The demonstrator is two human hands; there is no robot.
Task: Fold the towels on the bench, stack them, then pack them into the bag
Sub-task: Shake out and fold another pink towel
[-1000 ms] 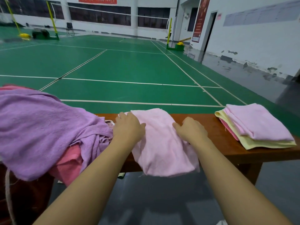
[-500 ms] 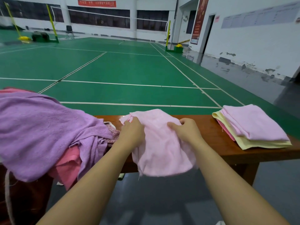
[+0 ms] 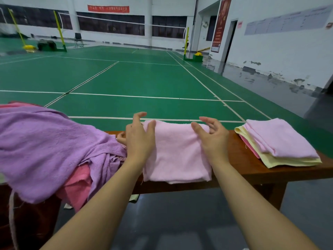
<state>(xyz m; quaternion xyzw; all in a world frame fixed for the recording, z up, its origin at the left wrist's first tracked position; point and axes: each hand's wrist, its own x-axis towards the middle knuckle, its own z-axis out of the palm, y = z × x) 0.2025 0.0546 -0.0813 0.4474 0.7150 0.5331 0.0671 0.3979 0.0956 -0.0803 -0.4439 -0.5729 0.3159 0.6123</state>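
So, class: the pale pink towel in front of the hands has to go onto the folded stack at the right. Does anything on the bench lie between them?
Nothing visible does. Between the pale pink towel and the folded stack there is only bare bench. The heap of unfolded towels lies on the other side, to the left.

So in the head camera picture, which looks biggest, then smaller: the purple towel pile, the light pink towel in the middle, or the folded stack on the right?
1. Purple towel pile, though it lies nearest the camera.
2. Light pink towel.
3. Folded stack, only slightly smaller than the light pink towel; too close to be sure.
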